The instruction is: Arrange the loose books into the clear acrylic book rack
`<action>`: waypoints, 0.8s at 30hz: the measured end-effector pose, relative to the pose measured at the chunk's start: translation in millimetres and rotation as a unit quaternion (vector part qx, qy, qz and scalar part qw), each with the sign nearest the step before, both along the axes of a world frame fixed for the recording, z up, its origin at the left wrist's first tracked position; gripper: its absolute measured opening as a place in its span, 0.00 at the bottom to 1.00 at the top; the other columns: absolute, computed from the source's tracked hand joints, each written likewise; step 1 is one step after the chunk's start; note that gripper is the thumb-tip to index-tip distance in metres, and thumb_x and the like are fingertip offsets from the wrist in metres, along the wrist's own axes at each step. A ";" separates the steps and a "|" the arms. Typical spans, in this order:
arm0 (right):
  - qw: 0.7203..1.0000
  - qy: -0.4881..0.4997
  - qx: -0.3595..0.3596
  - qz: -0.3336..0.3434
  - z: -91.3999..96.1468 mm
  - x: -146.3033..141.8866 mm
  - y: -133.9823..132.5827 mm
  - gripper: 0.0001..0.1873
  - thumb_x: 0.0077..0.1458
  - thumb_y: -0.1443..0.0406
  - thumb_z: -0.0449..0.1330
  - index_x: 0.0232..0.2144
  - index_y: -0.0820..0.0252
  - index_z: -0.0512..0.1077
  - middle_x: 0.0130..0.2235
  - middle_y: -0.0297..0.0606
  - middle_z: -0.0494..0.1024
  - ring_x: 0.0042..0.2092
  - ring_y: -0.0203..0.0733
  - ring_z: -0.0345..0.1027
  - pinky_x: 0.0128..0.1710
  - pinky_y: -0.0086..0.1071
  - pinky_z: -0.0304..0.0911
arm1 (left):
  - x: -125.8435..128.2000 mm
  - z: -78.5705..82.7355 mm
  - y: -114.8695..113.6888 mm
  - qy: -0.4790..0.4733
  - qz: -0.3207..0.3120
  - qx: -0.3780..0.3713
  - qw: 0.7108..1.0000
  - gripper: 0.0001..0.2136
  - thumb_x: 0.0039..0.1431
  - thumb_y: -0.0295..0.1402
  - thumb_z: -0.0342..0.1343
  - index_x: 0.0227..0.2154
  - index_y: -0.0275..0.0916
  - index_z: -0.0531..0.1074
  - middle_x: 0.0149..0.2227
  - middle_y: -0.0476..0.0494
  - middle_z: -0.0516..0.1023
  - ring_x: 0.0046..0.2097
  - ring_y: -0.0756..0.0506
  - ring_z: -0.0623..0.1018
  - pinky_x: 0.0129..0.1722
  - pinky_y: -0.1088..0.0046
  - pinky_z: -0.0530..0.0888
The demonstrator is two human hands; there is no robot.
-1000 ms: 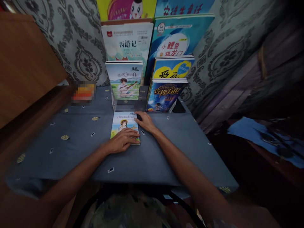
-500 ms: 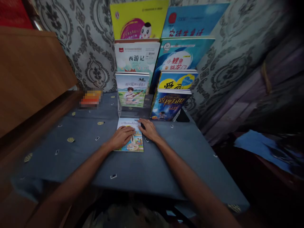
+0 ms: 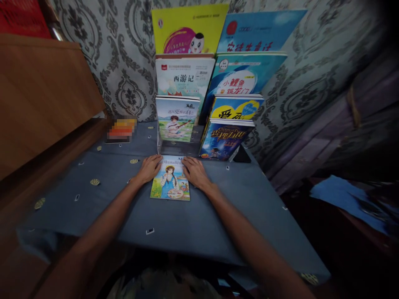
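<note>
A thin book (image 3: 170,184) with a girl in a blue dress on its cover lies flat on the grey-blue tablecloth (image 3: 193,216). My left hand (image 3: 149,167) rests at the book's top left edge with fingers curled against it. On the top right edge my right hand (image 3: 195,171) lies with its fingers laid over the cover. Just behind the book stands a stepped display rack (image 3: 179,146) filled with upright books.
The rack holds a guitar-cover book (image 3: 177,119), a dark blue book (image 3: 224,138), and taller yellow (image 3: 190,29) and blue (image 3: 258,31) books behind. A blurred orange object (image 3: 121,128) lies at the left. A wooden panel (image 3: 40,95) stands left; patterned wallpaper behind.
My left hand has slid off the middle of the cover to the book's top left edge, uncovering the girl picture. The view has shifted upward slightly.
</note>
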State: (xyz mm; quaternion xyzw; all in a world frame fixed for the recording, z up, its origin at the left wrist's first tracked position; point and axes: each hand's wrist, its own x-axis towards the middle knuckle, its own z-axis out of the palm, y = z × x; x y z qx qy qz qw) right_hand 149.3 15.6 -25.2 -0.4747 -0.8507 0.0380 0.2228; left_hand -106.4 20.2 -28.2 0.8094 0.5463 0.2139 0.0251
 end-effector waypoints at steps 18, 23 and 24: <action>0.996 -0.031 -0.016 0.085 13.8 -22.8 -33.6 0.21 0.63 0.68 0.52 0.56 0.61 0.71 0.59 0.47 0.73 0.63 0.49 0.62 0.65 0.49 0.53 | -5.3 7.5 -12.3 -0.008 -0.113 0.019 0.993 0.18 0.61 0.24 0.49 0.48 0.43 0.78 0.52 0.41 0.78 0.53 0.42 0.76 0.58 0.56 0.68; 0.995 -0.027 -0.016 0.097 12.7 -27.3 -38.6 0.22 0.64 0.68 0.51 0.58 0.58 0.70 0.60 0.45 0.73 0.64 0.49 0.62 0.64 0.50 0.53 | -4.3 13.6 -18.2 -0.011 -0.153 0.002 0.988 0.20 0.58 0.21 0.48 0.45 0.43 0.80 0.50 0.43 0.79 0.52 0.43 0.77 0.56 0.59 0.70; 0.995 -0.027 -0.018 0.098 12.4 -27.5 -38.9 0.22 0.64 0.68 0.51 0.58 0.58 0.70 0.60 0.45 0.72 0.64 0.49 0.62 0.64 0.51 0.53 | -3.8 14.6 -19.3 -0.011 -0.157 -0.002 0.987 0.20 0.57 0.21 0.48 0.44 0.43 0.80 0.50 0.43 0.80 0.52 0.43 0.77 0.56 0.60 0.70</action>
